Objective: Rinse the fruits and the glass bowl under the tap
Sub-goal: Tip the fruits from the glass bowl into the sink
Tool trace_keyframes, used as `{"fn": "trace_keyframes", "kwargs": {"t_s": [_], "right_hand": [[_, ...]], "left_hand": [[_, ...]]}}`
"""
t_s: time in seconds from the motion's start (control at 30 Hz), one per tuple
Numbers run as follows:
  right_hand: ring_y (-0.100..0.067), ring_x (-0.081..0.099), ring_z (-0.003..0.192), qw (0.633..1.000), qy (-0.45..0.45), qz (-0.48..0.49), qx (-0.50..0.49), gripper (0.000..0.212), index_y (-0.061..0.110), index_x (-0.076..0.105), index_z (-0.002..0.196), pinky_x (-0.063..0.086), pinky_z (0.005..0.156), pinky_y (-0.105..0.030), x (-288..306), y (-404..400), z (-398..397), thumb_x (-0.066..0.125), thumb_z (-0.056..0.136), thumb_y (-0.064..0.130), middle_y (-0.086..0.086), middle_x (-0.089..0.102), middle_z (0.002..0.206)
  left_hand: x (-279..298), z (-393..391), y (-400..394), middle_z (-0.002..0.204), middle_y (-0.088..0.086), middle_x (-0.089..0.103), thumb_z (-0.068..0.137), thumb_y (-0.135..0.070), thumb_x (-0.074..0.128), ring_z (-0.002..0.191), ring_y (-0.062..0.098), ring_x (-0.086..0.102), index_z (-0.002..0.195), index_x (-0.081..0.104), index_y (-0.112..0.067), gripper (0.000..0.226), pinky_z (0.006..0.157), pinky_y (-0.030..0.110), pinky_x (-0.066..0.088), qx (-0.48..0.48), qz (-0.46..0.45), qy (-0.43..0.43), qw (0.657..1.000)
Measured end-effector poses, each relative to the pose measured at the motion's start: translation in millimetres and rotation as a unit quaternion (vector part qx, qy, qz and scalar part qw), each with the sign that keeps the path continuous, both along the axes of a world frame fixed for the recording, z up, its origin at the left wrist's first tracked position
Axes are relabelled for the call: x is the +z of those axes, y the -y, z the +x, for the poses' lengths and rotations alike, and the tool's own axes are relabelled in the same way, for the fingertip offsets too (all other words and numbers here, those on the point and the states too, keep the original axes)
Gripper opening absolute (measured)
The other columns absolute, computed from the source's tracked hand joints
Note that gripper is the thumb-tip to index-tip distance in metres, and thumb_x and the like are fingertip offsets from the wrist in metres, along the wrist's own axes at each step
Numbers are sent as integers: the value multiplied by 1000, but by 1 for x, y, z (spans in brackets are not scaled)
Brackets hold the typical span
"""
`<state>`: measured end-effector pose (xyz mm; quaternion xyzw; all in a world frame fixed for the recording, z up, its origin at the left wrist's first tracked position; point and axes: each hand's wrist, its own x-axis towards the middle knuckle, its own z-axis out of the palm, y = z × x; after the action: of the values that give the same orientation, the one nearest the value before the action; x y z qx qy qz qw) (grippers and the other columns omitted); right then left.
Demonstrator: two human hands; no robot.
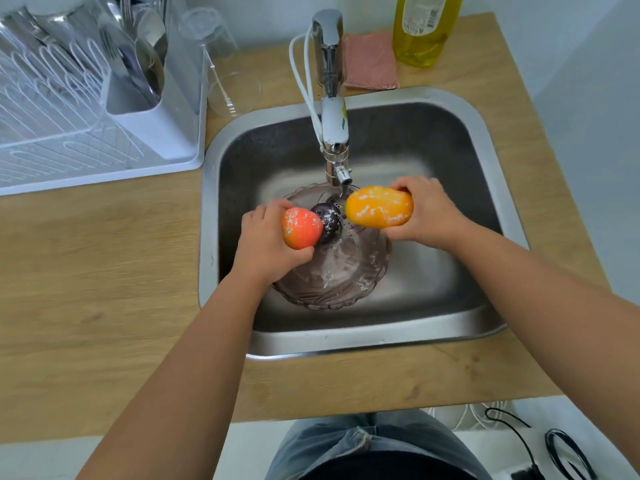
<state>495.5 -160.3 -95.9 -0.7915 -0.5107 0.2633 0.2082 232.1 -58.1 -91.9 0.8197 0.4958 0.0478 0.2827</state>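
Note:
My left hand (pixel 264 244) grips a red-orange fruit (pixel 300 229) flecked with white suds, over the left side of the glass bowl (pixel 341 275). My right hand (pixel 425 212) holds a yellow-orange mango (pixel 379 206), also sudsy, just under the tap spout (pixel 343 175). The tinted glass bowl sits in the steel sink (pixel 450 317) below both hands, with foam inside it. A dark purple fruit (pixel 328 220) lies in the bowl between the two held fruits. I cannot tell whether water runs from the spout.
A white dish rack (pixel 86 133) with cutlery and glasses stands on the wooden counter at the left. A pink sponge cloth (pixel 371 61) and a yellow dish-soap bottle (pixel 424 27) sit behind the sink. Black cables (pixel 540 445) lie on the floor at the lower right.

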Motion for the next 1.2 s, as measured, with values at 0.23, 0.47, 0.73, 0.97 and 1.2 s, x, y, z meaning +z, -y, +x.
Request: {"fn": "trace_keyframes", "kwargs": {"t_s": [0.23, 0.47, 0.73, 0.97, 1.2], "right_hand": [[-30, 52, 116, 964, -34, 11, -262, 78, 13, 49, 126, 45, 94, -40, -19, -2, -7, 85, 59, 31, -10, 49, 128], [-29, 49, 118, 935, -53, 14, -349, 75, 15, 47, 126, 46, 96, -41, -47, -5, -11, 83, 61, 25, -8, 46, 129], [-29, 43, 121, 951, -49, -41, -302, 77, 17, 47, 131, 40, 96, -38, -63, 5, -4, 82, 62, 23, -7, 45, 134], [-28, 41, 124, 954, -23, -69, -292, 78, 21, 43, 133, 36, 97, -37, -64, 6, -4, 81, 66, 27, -5, 43, 136], [-28, 37, 126, 958, -12, -92, -273, 76, 23, 42, 134, 34, 102, -39, -60, 8, -6, 80, 68, 28, -4, 39, 137]], "left_hand": [[24, 82, -31, 123, 2, 50, 69, -28, 87, 110, 18, 54, 133, 47, -17, 76, 88, 29, 49, -19, -8, 98, 995], [-4, 161, -41, 132, 9, 52, 67, -34, 82, 117, 30, 49, 140, 45, -20, 83, 90, 27, 35, -127, 43, 26, 991], [-37, 204, -55, 139, 13, 47, 74, -32, 78, 125, 40, 42, 147, 38, -18, 84, 103, 43, 37, -172, 8, -31, 984], [-45, 219, -54, 142, 14, 45, 75, -30, 79, 128, 38, 47, 149, 36, -20, 86, 106, 41, 38, -197, -50, -9, 979], [-48, 228, -52, 154, 15, 30, 79, -23, 82, 137, 34, 44, 157, 28, -17, 95, 109, 35, 37, -191, -120, -10, 974]]}}
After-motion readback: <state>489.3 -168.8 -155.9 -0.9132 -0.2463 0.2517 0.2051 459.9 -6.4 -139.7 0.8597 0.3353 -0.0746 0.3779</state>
